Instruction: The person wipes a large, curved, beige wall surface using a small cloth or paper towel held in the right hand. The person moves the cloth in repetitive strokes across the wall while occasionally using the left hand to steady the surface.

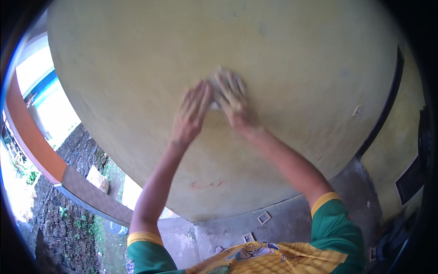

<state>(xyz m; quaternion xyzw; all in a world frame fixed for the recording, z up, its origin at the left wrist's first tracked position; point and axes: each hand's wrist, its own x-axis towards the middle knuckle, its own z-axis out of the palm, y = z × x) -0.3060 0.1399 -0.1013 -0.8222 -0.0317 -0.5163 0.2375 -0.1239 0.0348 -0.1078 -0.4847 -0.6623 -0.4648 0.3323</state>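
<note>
Both my arms reach up to a large yellowish wall. My right hand presses a pale grey, flat piece against it, fingers spread over the piece; it looks like a cloth or pad, but its exact kind is unclear. Motion smears the right hand and forearm slightly. Just to the left, my left hand lies flat with its fingers stretched out, its fingertips close to the piece's left edge. Whether those fingertips touch the piece, I cannot tell.
A small switch plate sits on the wall at right, near a dark vertical frame. Small square frames lie on the grey floor below. At left runs a low orange and tiled ledge, with stony ground beyond.
</note>
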